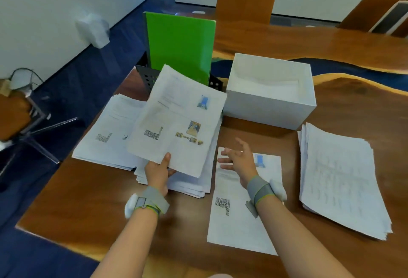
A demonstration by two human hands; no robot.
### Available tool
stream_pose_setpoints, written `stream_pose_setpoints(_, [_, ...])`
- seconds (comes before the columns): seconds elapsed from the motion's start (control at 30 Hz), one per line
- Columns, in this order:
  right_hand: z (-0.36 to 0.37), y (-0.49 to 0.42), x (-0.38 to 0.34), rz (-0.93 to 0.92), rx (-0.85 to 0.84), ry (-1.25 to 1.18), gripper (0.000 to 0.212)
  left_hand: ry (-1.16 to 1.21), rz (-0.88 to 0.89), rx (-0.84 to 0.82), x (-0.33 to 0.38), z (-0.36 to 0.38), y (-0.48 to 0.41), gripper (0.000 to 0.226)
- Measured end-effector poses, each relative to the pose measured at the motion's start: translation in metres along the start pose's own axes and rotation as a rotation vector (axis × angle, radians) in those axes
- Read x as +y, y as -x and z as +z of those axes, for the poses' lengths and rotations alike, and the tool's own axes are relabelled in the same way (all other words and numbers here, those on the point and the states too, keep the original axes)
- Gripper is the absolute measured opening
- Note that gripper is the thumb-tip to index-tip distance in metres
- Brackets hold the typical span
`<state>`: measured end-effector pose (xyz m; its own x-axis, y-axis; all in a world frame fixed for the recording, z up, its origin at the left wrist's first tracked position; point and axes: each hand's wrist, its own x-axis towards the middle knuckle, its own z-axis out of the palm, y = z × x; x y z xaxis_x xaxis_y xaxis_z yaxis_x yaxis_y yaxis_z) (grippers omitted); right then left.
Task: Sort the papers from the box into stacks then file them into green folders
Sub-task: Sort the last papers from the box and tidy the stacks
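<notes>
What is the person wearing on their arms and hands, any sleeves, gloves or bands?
Both forearms are bare: no sleeves and no gloves. The left hand and the right hand are bare too. Each wrist carries a grey fabric wristband with thin yellow-green edging, and a small white rounded device sits on its outer side. The right wristband also shows a grey flap or tab hanging below it.

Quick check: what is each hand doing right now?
Left hand: closed on a sheaf of papers, lifted above the stacks.
Right hand: open, empty, fingers spread above a thin paper pile.
</notes>
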<state>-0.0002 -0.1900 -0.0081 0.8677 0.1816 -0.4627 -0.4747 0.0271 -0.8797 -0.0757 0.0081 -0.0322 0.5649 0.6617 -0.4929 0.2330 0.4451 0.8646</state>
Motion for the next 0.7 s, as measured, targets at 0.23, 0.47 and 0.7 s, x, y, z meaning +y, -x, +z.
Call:
stream_pose_setpoints(0.23, [0.026,0.003,0.029,0.115,0.03,0.108,0.043,0.019,-0.032,0.226,0.028,-0.069,-0.055,0.039])
stream_pose_setpoints(0.47, [0.024,0.004,0.04,0.119,0.118,0.154,0.036,-0.118,-0.091,0.338,0.048,-0.103,-0.104,0.042])
stream_pose_setpoints(0.7, [0.017,0.004,0.047,0.152,0.169,0.114,0.024,-0.136,-0.104,0.428,0.041,-0.094,-0.102,0.065])
